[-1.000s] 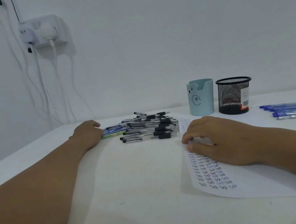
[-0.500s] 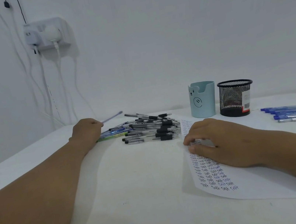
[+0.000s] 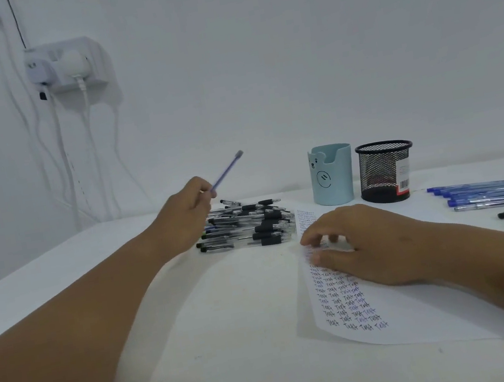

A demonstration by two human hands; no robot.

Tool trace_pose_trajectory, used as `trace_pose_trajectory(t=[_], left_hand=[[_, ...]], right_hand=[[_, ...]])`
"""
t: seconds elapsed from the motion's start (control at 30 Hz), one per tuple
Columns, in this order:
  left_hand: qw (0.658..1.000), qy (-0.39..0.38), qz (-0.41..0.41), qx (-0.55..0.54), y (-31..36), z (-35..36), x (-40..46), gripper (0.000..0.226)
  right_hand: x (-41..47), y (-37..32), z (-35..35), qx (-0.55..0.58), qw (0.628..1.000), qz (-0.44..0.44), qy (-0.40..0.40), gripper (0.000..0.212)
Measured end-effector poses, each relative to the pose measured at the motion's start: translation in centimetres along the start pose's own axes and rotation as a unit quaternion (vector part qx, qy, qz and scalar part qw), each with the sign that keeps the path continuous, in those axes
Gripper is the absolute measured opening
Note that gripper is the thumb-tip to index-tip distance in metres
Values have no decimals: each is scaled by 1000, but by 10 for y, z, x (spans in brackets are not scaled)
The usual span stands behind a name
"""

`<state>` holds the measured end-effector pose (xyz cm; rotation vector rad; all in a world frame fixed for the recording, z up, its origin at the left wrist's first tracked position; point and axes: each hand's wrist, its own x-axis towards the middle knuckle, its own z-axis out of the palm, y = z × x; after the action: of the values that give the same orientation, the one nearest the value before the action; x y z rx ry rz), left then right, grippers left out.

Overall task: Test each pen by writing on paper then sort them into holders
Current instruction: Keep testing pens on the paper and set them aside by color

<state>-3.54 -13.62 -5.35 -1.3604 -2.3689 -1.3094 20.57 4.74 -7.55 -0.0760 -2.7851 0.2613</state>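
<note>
Head view: left hand (image 3: 186,212) pinches a purple pen (image 3: 227,170), tilted up above the pen pile (image 3: 247,229) just right of it. Right hand (image 3: 364,244) rests spread, fingers bent, on the paper (image 3: 356,313). Beyond it stand the blue holder (image 3: 332,174) and mesh holder (image 3: 384,171).

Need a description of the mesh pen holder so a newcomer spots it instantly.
Start at the white table's far edge by the wall, right of the pile of pens. Two cups stand side by side; the mesh holder is the right one. Unlike the solid light blue holder with a bear face, it is black see-through wire with a barcode sticker.
</note>
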Motion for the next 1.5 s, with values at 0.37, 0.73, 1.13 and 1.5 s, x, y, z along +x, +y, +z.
trace_pose_trajectory(t=[0.37,0.73,1.13,1.5], left_hand=[[969,-92,213,79,74,71,-36,11],[968,-195,156,-8,78,67,-41,41],[954,-249,138,93,73,57,-38,57],[952,-263,128,87,76,56,-38,55]], right_hand=[[-3,-3,-17,370,888,149,228,34],[-5,-7,-29,521,794,185,252,27],[-3,0,-13,500,837,203,90,14],[-3,-8,-5,334,929,136,86,43]])
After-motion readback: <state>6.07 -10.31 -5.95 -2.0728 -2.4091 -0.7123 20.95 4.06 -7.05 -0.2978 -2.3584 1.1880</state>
